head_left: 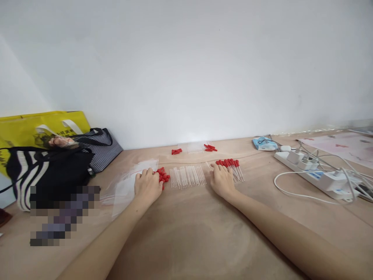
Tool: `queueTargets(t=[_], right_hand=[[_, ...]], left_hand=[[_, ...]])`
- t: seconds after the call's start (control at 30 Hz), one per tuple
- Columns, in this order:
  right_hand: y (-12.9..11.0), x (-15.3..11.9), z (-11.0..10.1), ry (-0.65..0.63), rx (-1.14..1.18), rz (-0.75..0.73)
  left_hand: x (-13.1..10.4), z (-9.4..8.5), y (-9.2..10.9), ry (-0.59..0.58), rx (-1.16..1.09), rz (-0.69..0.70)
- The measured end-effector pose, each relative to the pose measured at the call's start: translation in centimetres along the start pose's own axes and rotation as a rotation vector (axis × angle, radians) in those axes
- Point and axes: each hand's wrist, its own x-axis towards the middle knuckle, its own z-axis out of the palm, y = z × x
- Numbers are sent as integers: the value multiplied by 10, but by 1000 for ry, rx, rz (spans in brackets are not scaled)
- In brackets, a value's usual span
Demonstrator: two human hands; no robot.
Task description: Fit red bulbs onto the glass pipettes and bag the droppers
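The left hand (pixel 147 186) lies palm down on the table, fingers spread loosely and holding nothing; its fingertips touch a small heap of red rubber caps (pixel 163 176) just to its right, while its left edge rests on clear plastic bags (pixel 128 186). The right hand (pixel 222 179) also lies flat and empty-handed, its fingertips at the near ends of a fan of assembled droppers (pixel 233 167), red caps at the far end and thin stems running toward the near right. Between the two hands, touching neither, sits a row of bare clear tubes (pixel 188 176); each tube's long axis runs near to far, and the row spreads left to right, so its left end lies just beside the caps and the left hand, its right end near the right hand. The two hands look about equally close to it. Farther off, by the wall, a second, smaller row of clear tubes (pixel 196 147) lies flanked by two small clusters of red caps (pixel 176 151). The brown table (pixel 186 233) is bare in the near middle. At the left stand a black-and-white striped bag (pixel 43 171) and a yellow bag (pixel 35 126); at the right a white power strip (pixel 314 171) with plugs and trailing cables, and a blue packet (pixel 264 143) beyond it. A plain white wall closes the far side.
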Motion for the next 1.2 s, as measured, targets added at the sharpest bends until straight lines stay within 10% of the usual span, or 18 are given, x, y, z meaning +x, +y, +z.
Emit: queueTargets(t=[0.67, 1.2], right_hand=[[26, -32, -5, 75, 213, -269], [20, -37, -12, 13, 321, -544]], left_hand=[[-17, -11, 33, 235, -268, 159], [-33, 20, 60, 28, -905, 373]])
